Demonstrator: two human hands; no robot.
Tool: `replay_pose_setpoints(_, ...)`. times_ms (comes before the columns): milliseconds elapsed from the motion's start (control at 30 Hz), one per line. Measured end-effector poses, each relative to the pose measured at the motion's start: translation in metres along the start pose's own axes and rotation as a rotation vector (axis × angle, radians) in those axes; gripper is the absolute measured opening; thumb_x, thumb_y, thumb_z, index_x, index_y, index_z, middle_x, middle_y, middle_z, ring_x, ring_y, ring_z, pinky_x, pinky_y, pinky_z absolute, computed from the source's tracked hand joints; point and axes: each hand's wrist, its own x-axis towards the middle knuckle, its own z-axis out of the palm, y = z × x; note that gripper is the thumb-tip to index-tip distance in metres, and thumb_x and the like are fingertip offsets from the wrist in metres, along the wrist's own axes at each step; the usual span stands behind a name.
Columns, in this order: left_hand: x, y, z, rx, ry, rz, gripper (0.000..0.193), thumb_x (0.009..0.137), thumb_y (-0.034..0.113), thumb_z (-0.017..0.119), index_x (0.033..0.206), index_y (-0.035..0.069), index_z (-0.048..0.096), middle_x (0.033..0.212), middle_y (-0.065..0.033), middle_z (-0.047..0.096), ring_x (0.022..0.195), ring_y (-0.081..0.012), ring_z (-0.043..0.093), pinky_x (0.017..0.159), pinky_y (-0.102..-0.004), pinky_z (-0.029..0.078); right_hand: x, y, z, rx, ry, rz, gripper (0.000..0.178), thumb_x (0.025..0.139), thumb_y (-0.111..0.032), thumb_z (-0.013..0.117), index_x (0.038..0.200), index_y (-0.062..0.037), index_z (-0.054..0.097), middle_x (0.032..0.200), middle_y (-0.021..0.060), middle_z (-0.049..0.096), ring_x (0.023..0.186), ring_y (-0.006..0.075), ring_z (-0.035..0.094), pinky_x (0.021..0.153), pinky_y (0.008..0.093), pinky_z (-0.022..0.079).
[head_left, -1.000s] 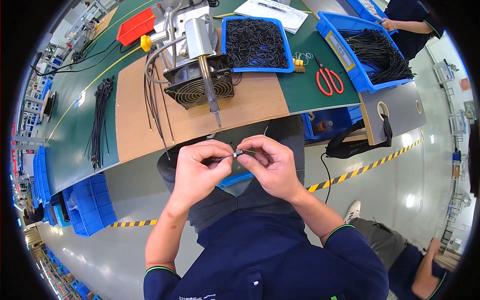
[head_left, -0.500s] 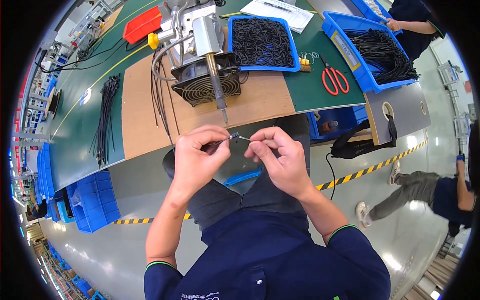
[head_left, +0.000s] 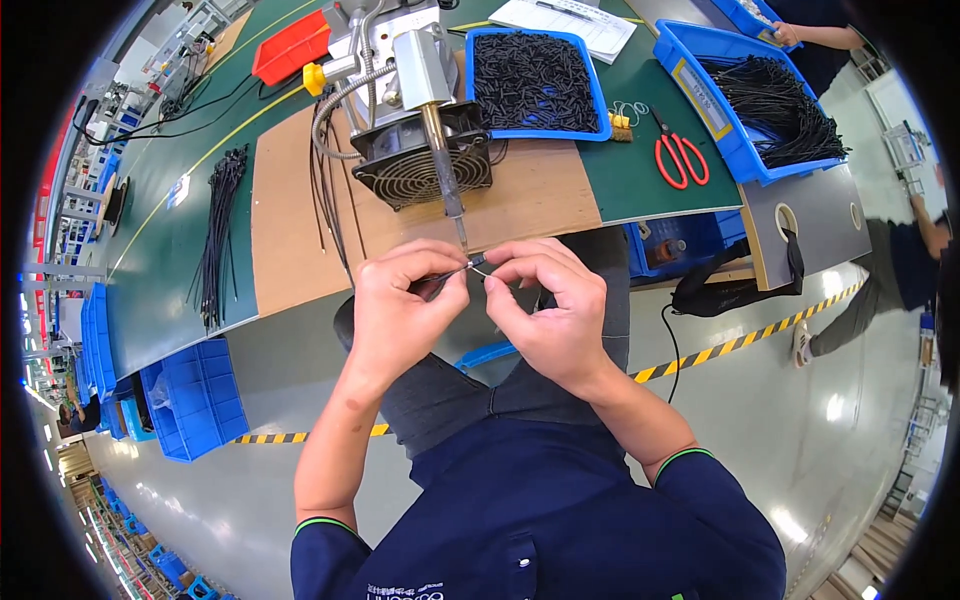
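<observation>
My left hand is closed in a pinch on a thin black cable, its dark end showing between my two hands. My right hand meets it from the other side, thumb and forefinger pinching a thin silvery wire at that end; the forefinger lies against the dark end. Just above my fingertips points the narrow tip of a soldering iron, mounted in front of a round-grilled fan. Whether the tip touches the cable I cannot tell.
On the bench lie a bundle of black cables, a blue tray of short black sleeves, red-handled scissors, a brush and a blue bin of cables. A red tray stands behind. A person walks at right.
My right hand has moved left, closing the gap to my left hand, and its forefinger now reaches the cable's dark end. The walking person has moved farther right.
</observation>
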Motion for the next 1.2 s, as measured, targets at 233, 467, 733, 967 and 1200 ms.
replay_pose_setpoints(233, 0.003, 0.003, -0.001, -0.002, 0.001, -0.022, 0.010, 0.084, -0.001, 0.076, 0.092, -0.006, 0.078, 0.094, -0.0063, 0.079, 0.064, -0.0043, 0.058, 0.057, -0.0224, 0.045, 0.004, 0.001, 0.001, -0.009, 0.009, -0.003, 0.010, 0.079, 0.005, 0.080, 0.087, 0.0001, 0.074, 0.101, 0.0100, 0.079, 0.085, 0.0165, 0.070, 0.070, 0.0281, 0.053)
replay_pose_setpoints(467, 0.007, 0.004, -0.001, 0.000, 0.007, 0.000, 0.011, 0.084, 0.000, 0.077, 0.093, -0.006, 0.078, 0.093, -0.0062, 0.079, 0.063, -0.0044, 0.056, 0.056, -0.0224, 0.044, 0.006, 0.003, 0.003, 0.000, 0.027, -0.007, 0.011, 0.079, 0.006, 0.080, 0.087, -0.0001, 0.074, 0.102, 0.0098, 0.079, 0.085, 0.0161, 0.069, 0.071, 0.0280, 0.053)
replay_pose_setpoints(733, 0.009, 0.003, -0.004, -0.003, 0.019, 0.038, 0.009, 0.084, -0.002, 0.076, 0.092, -0.006, 0.078, 0.092, -0.0050, 0.078, 0.063, -0.0035, 0.054, 0.055, -0.0220, 0.042, 0.009, 0.003, 0.005, -0.018, 0.026, -0.030, 0.012, 0.079, 0.006, 0.080, 0.087, -0.0003, 0.074, 0.102, 0.0092, 0.078, 0.087, 0.0168, 0.070, 0.072, 0.0279, 0.054)
replay_pose_setpoints(967, 0.011, 0.004, -0.004, -0.012, 0.022, 0.035, 0.009, 0.084, -0.002, 0.076, 0.093, -0.006, 0.078, 0.092, -0.0052, 0.079, 0.064, -0.0033, 0.055, 0.056, -0.0215, 0.042, 0.011, 0.003, 0.007, -0.011, 0.037, -0.031, 0.011, 0.080, 0.005, 0.080, 0.087, -0.0008, 0.074, 0.102, 0.0089, 0.078, 0.088, 0.0175, 0.071, 0.071, 0.0284, 0.055)
replay_pose_setpoints(1200, 0.009, 0.012, -0.006, -0.010, -0.016, 0.002, 0.006, 0.086, -0.006, 0.074, 0.091, -0.008, 0.076, 0.094, -0.0061, 0.076, 0.075, -0.0045, 0.061, 0.063, -0.0196, 0.046, 0.009, 0.004, 0.008, -0.030, 0.048, -0.047, 0.012, 0.080, 0.005, 0.081, 0.088, -0.0009, 0.075, 0.103, 0.0088, 0.077, 0.089, 0.0176, 0.071, 0.072, 0.0287, 0.055)
